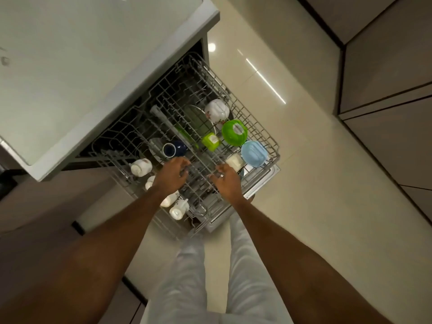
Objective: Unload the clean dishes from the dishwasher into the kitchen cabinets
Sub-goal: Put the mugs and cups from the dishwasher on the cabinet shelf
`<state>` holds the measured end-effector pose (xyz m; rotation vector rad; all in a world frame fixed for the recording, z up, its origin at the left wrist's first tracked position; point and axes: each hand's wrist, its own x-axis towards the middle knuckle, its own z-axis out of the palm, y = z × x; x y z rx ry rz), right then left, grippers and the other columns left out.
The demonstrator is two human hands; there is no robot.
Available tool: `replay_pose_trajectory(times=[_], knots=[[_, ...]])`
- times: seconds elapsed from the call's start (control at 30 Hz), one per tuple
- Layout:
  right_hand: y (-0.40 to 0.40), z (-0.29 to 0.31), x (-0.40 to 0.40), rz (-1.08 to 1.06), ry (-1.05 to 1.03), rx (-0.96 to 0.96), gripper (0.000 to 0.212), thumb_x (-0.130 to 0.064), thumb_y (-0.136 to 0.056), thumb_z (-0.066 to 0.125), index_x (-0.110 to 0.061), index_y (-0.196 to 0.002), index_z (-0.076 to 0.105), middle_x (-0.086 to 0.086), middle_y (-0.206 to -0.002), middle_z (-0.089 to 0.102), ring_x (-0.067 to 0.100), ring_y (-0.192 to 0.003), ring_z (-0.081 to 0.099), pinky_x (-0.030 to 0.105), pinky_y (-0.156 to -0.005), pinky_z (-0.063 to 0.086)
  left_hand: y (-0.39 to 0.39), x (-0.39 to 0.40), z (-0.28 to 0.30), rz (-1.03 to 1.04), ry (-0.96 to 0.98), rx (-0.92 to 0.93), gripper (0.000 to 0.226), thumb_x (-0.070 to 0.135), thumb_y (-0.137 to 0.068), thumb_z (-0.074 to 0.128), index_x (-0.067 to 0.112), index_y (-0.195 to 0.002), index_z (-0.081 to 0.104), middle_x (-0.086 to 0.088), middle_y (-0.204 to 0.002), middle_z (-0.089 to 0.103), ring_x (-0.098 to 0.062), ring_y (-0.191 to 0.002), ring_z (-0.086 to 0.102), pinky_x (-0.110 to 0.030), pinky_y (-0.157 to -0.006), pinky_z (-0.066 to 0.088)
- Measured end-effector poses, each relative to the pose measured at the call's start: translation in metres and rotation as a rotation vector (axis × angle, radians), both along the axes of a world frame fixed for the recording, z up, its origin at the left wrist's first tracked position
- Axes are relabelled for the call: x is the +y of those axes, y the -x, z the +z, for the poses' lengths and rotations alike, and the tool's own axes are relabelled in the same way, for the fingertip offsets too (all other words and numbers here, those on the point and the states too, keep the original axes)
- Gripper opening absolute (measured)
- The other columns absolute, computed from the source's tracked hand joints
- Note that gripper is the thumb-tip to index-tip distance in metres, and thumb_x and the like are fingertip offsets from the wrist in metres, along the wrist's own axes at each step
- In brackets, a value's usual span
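Dishes: in pulled-out rack (261, 127), below counter (93, 66) | left hand (171, 176), right hand (225, 180): fingers curled over rack front wires, no dish held | progress: barely begun; mug (173, 148), bowls, cups all left

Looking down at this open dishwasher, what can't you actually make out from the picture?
- Head view: the lower rack is mostly hidden under the upper rack.
- Whether the left hand and right hand grip the wires or only rest on them: their fingertips blur.
- A white cup lies partly behind the left wrist.
- The label on the green bowl is too small to read.
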<state>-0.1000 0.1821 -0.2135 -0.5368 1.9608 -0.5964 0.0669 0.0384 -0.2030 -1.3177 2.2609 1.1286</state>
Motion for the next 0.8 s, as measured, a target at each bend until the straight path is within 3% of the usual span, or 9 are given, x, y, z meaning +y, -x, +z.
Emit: replay_pose_trajectory(times=[0.07, 0.13, 0.3, 0.37, 0.43, 0.57, 0.8], knots=[[-0.03, -0.008, 0.0, 0.112, -0.007, -0.011, 0.044, -0.029, -0.09, 0.079, -0.017, -0.13, 0.064, 0.006, -0.13, 0.064, 0.013, -0.105, 0.063, 0.028, -0.09, 0.053, -0.035, 0.003, -0.01, -0.158, 0.008, -0.07, 0.033, 0.015, -0.086, 0.071, 0.019, -0.119, 0.067, -0.005, -0.12, 0.066, -0.026, -0.107, 0.066, -0.038, -0.088, 0.055], [-0.064, -0.02, 0.003, 0.264, -0.034, -0.022, 0.046, -0.025, -0.088, 0.08, -0.019, -0.13, 0.063, 0.006, -0.134, 0.061, 0.018, -0.113, 0.061, 0.035, -0.098, 0.054, -0.067, 0.008, -0.025, -0.288, 0.014, -0.151, 0.04, 0.024, -0.08, 0.075, 0.024, -0.119, 0.067, -0.003, -0.121, 0.065, -0.029, -0.11, 0.065, -0.041, -0.088, 0.054], [-0.139, -0.051, 0.016, 0.624, -0.144, 0.047, 0.078, -0.037, -0.076, 0.084, -0.018, -0.143, 0.048, 0.016, -0.145, 0.047, 0.036, -0.126, 0.055, 0.048, -0.1, 0.054, -0.103, 0.028, -0.04, -0.541, 0.127, -0.324, 0.052, 0.036, -0.082, 0.077, 0.032, -0.132, 0.062, -0.001, -0.135, 0.058, -0.027, -0.123, 0.055, -0.047, -0.097, 0.05], [-0.161, -0.06, 0.022, 0.649, -0.156, 0.098, 0.087, -0.04, -0.072, 0.088, -0.029, -0.146, 0.042, 0.015, -0.149, 0.038, 0.038, -0.124, 0.054, 0.052, -0.096, 0.055, -0.104, 0.033, -0.044, -0.645, 0.183, -0.366, 0.055, 0.035, -0.085, 0.075, 0.033, -0.137, 0.057, -0.001, -0.139, 0.053, -0.027, -0.126, 0.052, -0.046, -0.095, 0.049], [-0.177, -0.065, 0.027, 0.633, -0.15, 0.138, 0.092, -0.027, -0.07, 0.09, -0.037, -0.146, 0.039, 0.011, -0.152, 0.032, 0.038, -0.126, 0.05, 0.052, -0.094, 0.056, -0.101, 0.037, -0.047, -0.713, 0.252, -0.437, 0.061, 0.038, -0.087, 0.072, 0.034, -0.143, 0.048, -0.004, -0.144, 0.048, -0.028, -0.13, 0.048, -0.045, -0.097, 0.046], [-0.185, -0.068, 0.032, 0.598, -0.091, 0.266, 0.077, -0.012, -0.077, 0.086, -0.034, -0.14, 0.048, 0.004, -0.155, 0.035, 0.035, -0.134, 0.044, 0.048, -0.094, 0.056, -0.096, 0.045, -0.055, -0.685, 0.287, -0.507, 0.063, 0.034, -0.092, 0.069, 0.03, -0.149, 0.04, -0.012, -0.15, 0.042, -0.031, -0.136, 0.042, -0.044, -0.101, 0.045], [-0.177, -0.066, 0.041, 0.687, -0.029, 0.351, 0.068, -0.033, -0.084, 0.083, -0.034, -0.141, 0.045, 0.003, -0.147, 0.048, 0.038, -0.129, 0.047, 0.051, -0.086, 0.059, -0.097, 0.053, -0.062, -0.614, 0.281, -0.454, 0.059, 0.021, -0.089, 0.071, 0.026, -0.141, 0.044, -0.015, -0.14, 0.049, -0.037, -0.133, 0.041, -0.046, -0.096, 0.052]])
